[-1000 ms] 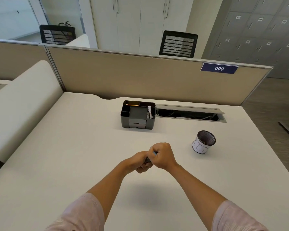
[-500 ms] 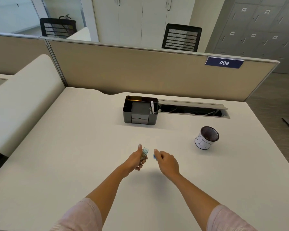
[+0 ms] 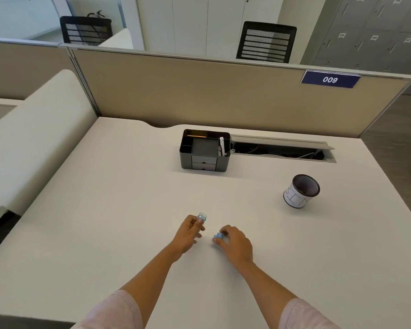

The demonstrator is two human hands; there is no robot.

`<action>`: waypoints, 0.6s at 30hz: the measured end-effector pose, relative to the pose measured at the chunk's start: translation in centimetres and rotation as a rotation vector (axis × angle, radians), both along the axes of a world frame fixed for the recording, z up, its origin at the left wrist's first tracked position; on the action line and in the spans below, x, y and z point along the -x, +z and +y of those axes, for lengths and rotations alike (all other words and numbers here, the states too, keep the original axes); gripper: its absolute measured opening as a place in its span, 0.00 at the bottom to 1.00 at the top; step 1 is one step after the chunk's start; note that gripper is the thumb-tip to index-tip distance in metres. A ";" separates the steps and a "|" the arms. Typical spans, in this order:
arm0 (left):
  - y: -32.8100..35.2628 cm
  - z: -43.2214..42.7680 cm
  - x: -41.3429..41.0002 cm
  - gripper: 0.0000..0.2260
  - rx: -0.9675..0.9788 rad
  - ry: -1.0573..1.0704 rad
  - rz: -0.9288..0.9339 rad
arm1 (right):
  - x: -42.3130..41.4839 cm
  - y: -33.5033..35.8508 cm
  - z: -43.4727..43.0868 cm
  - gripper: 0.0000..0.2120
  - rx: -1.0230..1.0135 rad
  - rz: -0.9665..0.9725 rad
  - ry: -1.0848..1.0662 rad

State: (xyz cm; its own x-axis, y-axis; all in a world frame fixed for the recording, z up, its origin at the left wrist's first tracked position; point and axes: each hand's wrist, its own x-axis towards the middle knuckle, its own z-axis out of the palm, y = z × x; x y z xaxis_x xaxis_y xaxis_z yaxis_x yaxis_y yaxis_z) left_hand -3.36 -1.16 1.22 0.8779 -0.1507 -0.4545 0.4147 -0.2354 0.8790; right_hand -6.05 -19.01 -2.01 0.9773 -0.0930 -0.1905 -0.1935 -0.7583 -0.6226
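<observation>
- small clear bottle, lower centre of frame, gripped upright in the curled fingers of the left hand, likely so nothing spills.
- blue cap pinched by the right hand just beside it, off the bottle.

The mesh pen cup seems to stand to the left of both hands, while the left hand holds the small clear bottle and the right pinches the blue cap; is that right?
Not quite: in the head view the mesh pen cup stands to the right of both hands. The rest holds: the left hand holds the small clear bottle, the right hand pinches the blue cap.
</observation>
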 end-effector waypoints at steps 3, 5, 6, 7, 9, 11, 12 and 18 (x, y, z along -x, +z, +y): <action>0.0 0.1 0.1 0.13 -0.010 0.002 0.001 | 0.2 -0.1 0.0 0.14 0.027 0.010 0.019; 0.0 0.1 0.0 0.13 -0.016 0.004 -0.003 | 0.3 -0.1 0.0 0.15 0.029 0.025 0.033; 0.1 0.1 -0.1 0.13 -0.017 0.005 -0.006 | 0.3 -0.1 -0.1 0.16 0.032 0.030 0.040; 0.2 0.1 -0.1 0.13 -0.017 0.006 -0.009 | 0.2 -0.1 -0.1 0.17 0.035 0.034 0.045; 0.4 0.0 -0.3 0.12 -0.016 0.008 -0.017 | 0.1 0.1 -0.2 0.19 0.031 0.040 0.042; 0.6 -0.2 -0.5 0.13 -0.010 0.013 -0.028 | 0.1 0.2 -0.2 0.21 0.020 0.051 0.037; 0.7 -0.3 -0.5 0.13 -0.004 0.016 -0.032 | 0.0 0.3 -0.3 0.22 0.016 0.061 0.040; 1.7 -1.3 -0.9 0.15 0.035 0.030 -0.049 | 0.3 0.7 -0.9 0.24 -0.009 0.085 0.048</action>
State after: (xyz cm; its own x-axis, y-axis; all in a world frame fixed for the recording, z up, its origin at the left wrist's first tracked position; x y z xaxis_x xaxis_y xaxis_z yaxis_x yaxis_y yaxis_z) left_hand -2.46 -2.49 2.93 0.9035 -0.1395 -0.4053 0.3769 -0.1920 0.9062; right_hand -6.36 -19.89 -1.31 0.9608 -0.0439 -0.2737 -0.2093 -0.7624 -0.6124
